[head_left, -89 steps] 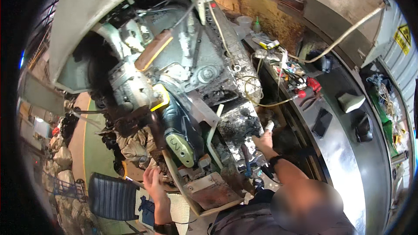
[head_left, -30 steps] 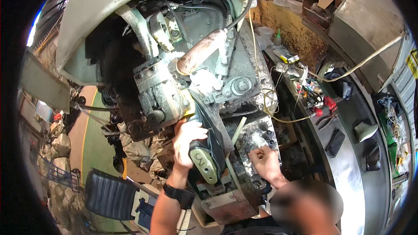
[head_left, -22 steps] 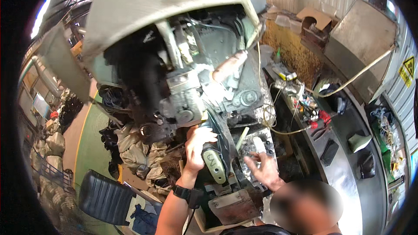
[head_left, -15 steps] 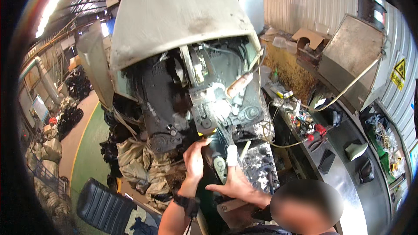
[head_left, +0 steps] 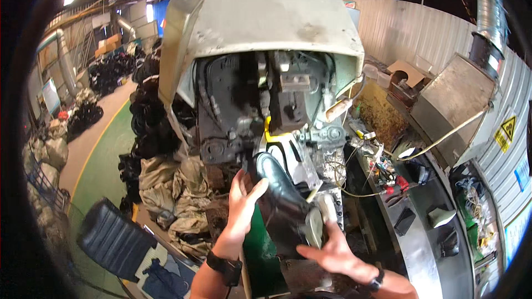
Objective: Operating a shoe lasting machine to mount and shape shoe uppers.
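Observation:
A black leather boot (head_left: 280,188) lies at a slant in front of the machine, its shiny rounded toe pointing up and away from me. At its near end a pale greenish block shows (head_left: 314,228), perhaps part of a shoe last. My right hand (head_left: 335,246) grips this near end, thumb below and a white-wrapped finger along the right side. Beside the toe, on the left, my left hand (head_left: 243,202) has its fingers stretched and apart, the thumb against or very close to the leather. Just beyond the toe is the machine's yellow-edged part (head_left: 278,137).
The machine's pale hood (head_left: 277,16) overhangs its dark working parts. At right, a metal bench (head_left: 410,243) carries tools and dark pieces. Crumpled tan sacks (head_left: 160,188) lie at left, near a black chair (head_left: 113,238). A cable loops beside the machine.
The boot has come out from the machine toward me, and its toe is now exposed. My hands have moved apart, the left off the toe's tip. The whole view has shifted.

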The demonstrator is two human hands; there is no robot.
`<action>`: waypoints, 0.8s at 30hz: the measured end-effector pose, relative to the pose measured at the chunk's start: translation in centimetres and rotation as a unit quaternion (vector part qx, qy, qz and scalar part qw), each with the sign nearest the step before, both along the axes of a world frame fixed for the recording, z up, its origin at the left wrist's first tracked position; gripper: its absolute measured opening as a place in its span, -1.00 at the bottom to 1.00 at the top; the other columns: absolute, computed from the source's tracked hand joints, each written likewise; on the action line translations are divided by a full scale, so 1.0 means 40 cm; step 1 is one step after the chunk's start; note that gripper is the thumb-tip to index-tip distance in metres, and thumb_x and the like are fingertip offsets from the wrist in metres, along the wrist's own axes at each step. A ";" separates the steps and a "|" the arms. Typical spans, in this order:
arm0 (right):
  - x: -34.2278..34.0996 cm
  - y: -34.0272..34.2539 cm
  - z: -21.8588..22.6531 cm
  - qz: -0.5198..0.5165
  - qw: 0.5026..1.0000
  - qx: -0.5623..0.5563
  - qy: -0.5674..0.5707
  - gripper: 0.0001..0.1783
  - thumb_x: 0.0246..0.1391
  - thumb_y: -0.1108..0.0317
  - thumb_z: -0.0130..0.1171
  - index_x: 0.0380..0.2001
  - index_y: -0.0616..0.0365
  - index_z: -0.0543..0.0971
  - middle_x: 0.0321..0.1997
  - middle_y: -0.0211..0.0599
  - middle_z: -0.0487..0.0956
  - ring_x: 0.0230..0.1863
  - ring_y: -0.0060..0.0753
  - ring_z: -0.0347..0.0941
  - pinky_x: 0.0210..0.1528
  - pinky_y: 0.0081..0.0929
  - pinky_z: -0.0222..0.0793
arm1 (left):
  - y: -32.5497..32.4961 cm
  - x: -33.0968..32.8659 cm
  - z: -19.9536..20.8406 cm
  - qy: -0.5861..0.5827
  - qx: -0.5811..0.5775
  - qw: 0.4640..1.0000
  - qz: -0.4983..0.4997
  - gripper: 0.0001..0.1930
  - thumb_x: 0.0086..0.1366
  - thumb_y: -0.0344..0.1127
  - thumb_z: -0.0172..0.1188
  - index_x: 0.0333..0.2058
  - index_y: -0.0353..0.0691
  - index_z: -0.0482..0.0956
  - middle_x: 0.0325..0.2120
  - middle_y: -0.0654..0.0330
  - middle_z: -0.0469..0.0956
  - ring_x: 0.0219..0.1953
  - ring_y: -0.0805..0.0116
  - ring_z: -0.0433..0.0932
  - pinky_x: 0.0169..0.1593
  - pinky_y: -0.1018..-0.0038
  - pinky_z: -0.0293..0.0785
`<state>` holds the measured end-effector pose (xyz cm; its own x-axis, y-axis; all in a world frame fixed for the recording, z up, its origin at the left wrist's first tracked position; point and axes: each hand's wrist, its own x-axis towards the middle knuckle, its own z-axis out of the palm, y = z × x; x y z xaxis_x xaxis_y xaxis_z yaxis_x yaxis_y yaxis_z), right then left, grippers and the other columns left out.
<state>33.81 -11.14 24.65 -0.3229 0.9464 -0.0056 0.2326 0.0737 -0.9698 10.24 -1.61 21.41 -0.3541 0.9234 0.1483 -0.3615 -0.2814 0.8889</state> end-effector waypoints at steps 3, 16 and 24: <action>0.054 -0.093 -0.026 0.056 0.950 0.286 -0.114 0.23 -0.06 0.43 0.53 0.50 0.42 -0.08 0.49 0.28 0.18 0.53 0.02 0.13 0.54 -0.20 0.01 | -0.087 0.030 0.077 -0.093 0.002 0.982 -0.162 -0.64 0.16 -0.46 0.51 -0.06 -0.32 0.65 -0.22 0.22 0.70 -0.19 0.41 0.65 0.03 0.38 0.56; 0.398 -0.401 -0.122 -0.142 0.930 0.309 -0.139 0.21 -0.09 0.12 0.65 0.43 0.51 0.15 0.49 0.29 0.22 0.39 0.18 0.27 0.45 -0.07 0.14 | -0.151 0.469 0.030 -0.156 -0.113 0.927 -0.322 -0.51 0.26 -0.11 0.28 0.05 -0.36 0.60 -0.14 0.05 0.69 -0.11 0.12 0.67 0.06 0.19 0.61; 0.757 -0.588 -0.273 -0.649 0.689 0.075 0.313 -0.26 -0.02 0.35 0.59 0.22 0.32 0.51 0.06 -0.19 0.65 0.04 -0.40 0.56 0.16 -0.43 0.47 | -0.231 0.995 -0.294 0.020 -0.358 0.755 -0.550 -0.57 0.40 -0.06 0.28 0.09 -0.23 0.60 -0.01 0.12 0.65 0.05 0.26 0.63 0.16 0.29 0.54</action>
<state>64.07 -34.67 13.74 0.9020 0.4147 -0.1203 -0.2637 0.3085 -0.9140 50.05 -10.86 9.66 0.6759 0.5048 -0.5369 0.0039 0.7261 0.6876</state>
